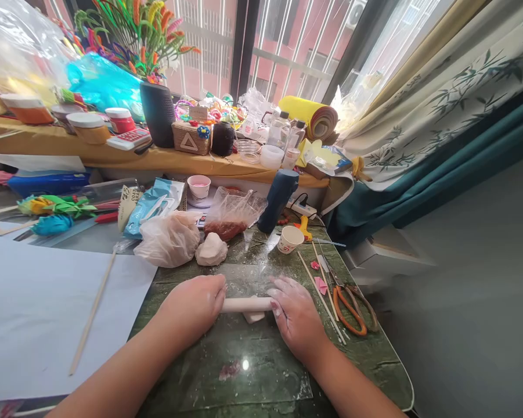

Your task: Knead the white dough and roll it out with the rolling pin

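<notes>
A pale rolling pin (pixel 246 305) lies level across a small flat piece of white clay (pixel 254 317), which is partly hidden under it. My left hand (pixel 197 305) is closed around the pin's left end. On the right end rests my right hand (pixel 298 313), its thumb along the pin and its fingers reaching over it, dusted with white powder. Beneath them a clear plastic sheet (pixel 270 366) covers part of the dark green table. Beyond my left hand sits a larger lump of white clay (pixel 211 250).
Plastic bags (pixel 169 238), a paper cup (pixel 291 240) and a dark blue bottle (pixel 277 201) stand behind the hands. To the right lie scissors (pixel 350 310) and thin wooden sticks (pixel 322 296). White paper (pixel 35 319) covers the left side. A crowded windowsill (pixel 244 165) runs behind.
</notes>
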Demonstrator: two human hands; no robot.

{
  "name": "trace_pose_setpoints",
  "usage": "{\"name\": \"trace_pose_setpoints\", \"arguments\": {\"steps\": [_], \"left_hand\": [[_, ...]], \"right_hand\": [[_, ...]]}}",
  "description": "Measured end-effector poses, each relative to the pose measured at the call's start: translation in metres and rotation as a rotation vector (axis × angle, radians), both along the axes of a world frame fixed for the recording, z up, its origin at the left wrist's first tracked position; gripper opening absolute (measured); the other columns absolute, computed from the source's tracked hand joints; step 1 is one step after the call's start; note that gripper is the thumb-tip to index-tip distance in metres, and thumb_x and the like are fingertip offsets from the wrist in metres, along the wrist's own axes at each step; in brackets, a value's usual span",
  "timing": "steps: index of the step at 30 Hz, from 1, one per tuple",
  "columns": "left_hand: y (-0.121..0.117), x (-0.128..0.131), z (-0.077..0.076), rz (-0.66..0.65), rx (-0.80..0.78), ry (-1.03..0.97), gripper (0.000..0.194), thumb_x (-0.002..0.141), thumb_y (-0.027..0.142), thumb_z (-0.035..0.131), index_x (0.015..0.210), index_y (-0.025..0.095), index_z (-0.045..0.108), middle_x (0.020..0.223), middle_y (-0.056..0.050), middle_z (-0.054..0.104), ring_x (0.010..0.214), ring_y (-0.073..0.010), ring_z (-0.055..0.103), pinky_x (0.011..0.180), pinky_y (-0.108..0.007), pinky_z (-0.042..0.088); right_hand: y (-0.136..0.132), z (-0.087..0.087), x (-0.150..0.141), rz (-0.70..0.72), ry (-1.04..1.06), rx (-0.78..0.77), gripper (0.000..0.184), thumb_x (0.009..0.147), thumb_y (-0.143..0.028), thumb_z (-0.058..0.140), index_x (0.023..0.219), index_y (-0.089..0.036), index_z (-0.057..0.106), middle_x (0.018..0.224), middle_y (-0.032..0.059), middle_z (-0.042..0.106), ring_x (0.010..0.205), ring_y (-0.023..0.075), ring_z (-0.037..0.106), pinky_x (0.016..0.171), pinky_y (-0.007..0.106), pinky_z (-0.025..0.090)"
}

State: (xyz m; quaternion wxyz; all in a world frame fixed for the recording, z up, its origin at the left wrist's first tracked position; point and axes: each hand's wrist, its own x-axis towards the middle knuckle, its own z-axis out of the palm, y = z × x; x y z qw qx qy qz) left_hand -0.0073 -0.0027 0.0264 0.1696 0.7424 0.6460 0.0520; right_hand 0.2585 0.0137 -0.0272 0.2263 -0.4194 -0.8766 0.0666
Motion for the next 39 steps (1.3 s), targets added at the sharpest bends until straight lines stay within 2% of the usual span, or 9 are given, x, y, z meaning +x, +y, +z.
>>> {"name": "trace_pose_setpoints", "arguments": {"steps": [2,5,9,13,18,22,31,36,39], "left_hand": [[-0.001,0.003,0.002,0.005,-0.028,0.008,0.027,0.1,0.026,0.041,0.078,0.023,0.057,0.079,-0.005,0.067,0.072,-0.0232,0.061,0.065,-0.034,0.037],[-0.001,0.005,0.005,-0.021,-0.044,0.015,0.028,0.099,0.023,0.039,0.079,0.021,0.058,0.082,-0.007,0.067,0.073,-0.0233,0.061,0.068,-0.035,0.039],[0.001,0.006,0.002,-0.033,-0.07,0.026,0.028,0.1,0.024,0.037,0.079,0.022,0.057,0.083,-0.007,0.069,0.077,-0.024,0.063,0.07,-0.035,0.04],[0.0,0.002,0.001,-0.034,-0.04,0.07,0.03,0.101,0.032,0.038,0.078,0.024,0.056,0.074,-0.004,0.067,0.068,-0.0239,0.062,0.062,-0.034,0.034],[-0.004,-0.004,0.008,-0.095,0.212,-0.039,0.036,0.105,0.039,0.034,0.086,0.023,0.061,0.084,-0.005,0.067,0.082,-0.0242,0.062,0.076,-0.036,0.041],[-0.005,-0.003,0.007,-0.095,0.134,-0.035,0.038,0.105,0.037,0.035,0.082,0.022,0.061,0.084,-0.005,0.067,0.082,-0.0241,0.062,0.075,-0.035,0.041],[0.005,0.004,-0.016,-0.004,0.036,-0.011,0.029,0.102,0.033,0.042,0.08,0.022,0.058,0.088,-0.005,0.068,0.086,-0.0253,0.062,0.078,-0.036,0.041],[0.012,0.001,-0.021,-0.004,0.047,-0.001,0.026,0.101,0.031,0.044,0.084,0.021,0.06,0.092,-0.007,0.069,0.091,-0.0257,0.063,0.083,-0.036,0.042],[0.011,0.001,-0.015,-0.065,0.022,0.007,0.034,0.104,0.035,0.039,0.082,0.021,0.061,0.09,-0.006,0.07,0.089,-0.0252,0.064,0.08,-0.036,0.043]], "right_hand": [[0.0,0.0,0.002,0.029,-0.023,-0.015,0.037,0.103,-0.027,0.041,0.135,-0.023,0.061,0.146,0.0098,0.059,0.142,0.0333,0.043,0.112,0.055,0.039],[0.0,0.0,0.005,0.057,-0.061,-0.072,0.043,0.104,-0.028,0.041,0.145,-0.023,0.053,0.152,0.0083,0.055,0.148,0.0348,0.037,0.116,0.06,0.035],[-0.001,0.0,0.006,0.07,-0.051,-0.051,0.039,0.102,-0.03,0.048,0.139,-0.022,0.057,0.149,0.0101,0.057,0.145,0.0358,0.04,0.116,0.062,0.033],[-0.004,0.002,0.008,0.092,-0.017,0.011,0.022,0.102,-0.033,0.054,0.119,-0.023,0.063,0.124,0.0098,0.071,0.119,0.0309,0.06,0.113,0.059,0.036],[0.001,0.013,0.015,0.027,0.065,0.159,0.025,0.102,-0.03,0.057,0.125,-0.023,0.059,0.118,0.0105,0.071,0.108,0.029,0.063,0.1,0.051,0.043],[0.007,0.018,0.013,0.084,0.009,0.063,0.027,0.101,-0.031,0.056,0.126,-0.022,0.061,0.112,0.0099,0.072,0.1,0.0284,0.063,0.09,0.046,0.047],[0.012,0.007,0.005,0.094,-0.053,-0.143,0.041,0.105,-0.033,0.046,0.145,-0.028,0.055,0.148,0.0052,0.059,0.144,0.0311,0.042,0.117,0.057,0.032],[0.02,0.005,0.001,0.089,-0.086,-0.149,0.038,0.105,-0.035,0.048,0.14,-0.027,0.059,0.149,0.0038,0.059,0.149,0.0327,0.037,0.12,0.06,0.027],[0.019,0.001,-0.002,0.086,-0.051,-0.085,0.03,0.104,-0.035,0.051,0.129,-0.025,0.065,0.136,0.0052,0.068,0.136,0.0315,0.051,0.117,0.058,0.029]]}}
